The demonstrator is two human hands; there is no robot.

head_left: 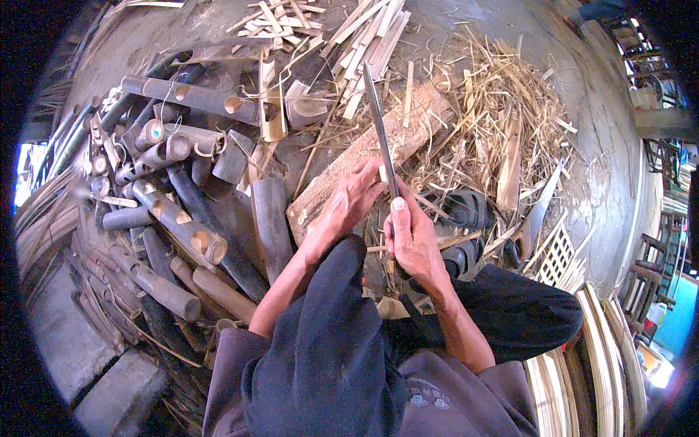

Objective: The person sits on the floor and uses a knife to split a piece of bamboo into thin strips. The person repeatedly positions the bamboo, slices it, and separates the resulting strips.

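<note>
My right hand (413, 237) is closed round the lower part of a long narrow knife (377, 116), its thumb lying along it and the dark blade pointing away from me. Against the blade, my left hand (348, 195) pinches a small pale piece of bamboo (384, 173); most of that piece is hidden by the fingers. Beneath and beyond both hands lies a thick, rough wooden block (338, 164), set slantwise on the ground. My knees, in dark trousers, are bent on either side of my right forearm.
Cut bamboo tubes (164, 222) are heaped on the left. Split pale strips (375, 44) lie at the far side. Shavings (510, 109) pile up right of the block, with a second blade (542, 200) near a woven lattice (557, 255). Bundled long strips (593, 357) stand at the near right.
</note>
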